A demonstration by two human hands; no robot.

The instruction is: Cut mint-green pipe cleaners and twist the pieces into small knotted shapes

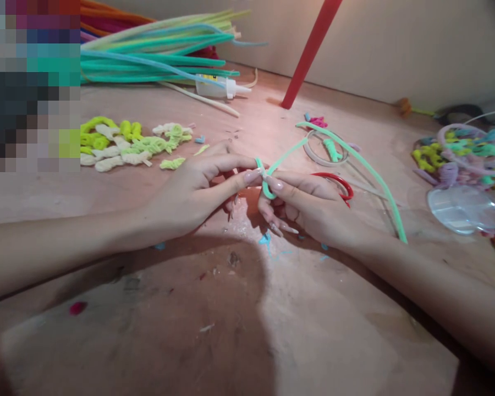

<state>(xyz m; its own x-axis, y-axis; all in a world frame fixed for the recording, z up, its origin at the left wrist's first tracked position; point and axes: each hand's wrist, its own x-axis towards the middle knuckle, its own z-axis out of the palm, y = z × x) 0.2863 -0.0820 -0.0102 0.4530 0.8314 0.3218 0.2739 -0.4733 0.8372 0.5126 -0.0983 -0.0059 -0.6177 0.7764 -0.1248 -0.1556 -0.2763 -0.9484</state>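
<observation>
Counter (214, 341): its nearest stretch lies in shadow, with a pink scrap (78, 308) at the left and blue scraps (265, 239) just below the hands.
Left hand (208, 184): thumb and forefinger form a grip pinched together on a green pipe cleaner (287, 155), close to its short end.
Right hand (309, 201): thumb tip pressed on the same spot, its grip closed too, the other fingers curled beneath.
Green pipe cleaner: between the two sets of fingertips, above the counter; a small loop hangs at the pinch, and the long axis of the free length slants up and away to the right, over the right hand, the nearer of the two to that length.
Hard to make out: the crossing inside the loop, covered by fingertips; whether the free length joins the curved green strip (379, 179) beyond.
Red handle (342, 180): behind the right hand, partly hidden.
Ring (324, 161): farther back, around a small green coil (332, 150).
Clear dish (464, 209): at the right, before a heap of coloured twists (457, 151).
Yellow and cream twists (132, 143): beyond the left forearm.
Glue bottle (212, 87): at the back, beside a pipe cleaner bundle (127, 71) cut off by the blurred corner.
</observation>
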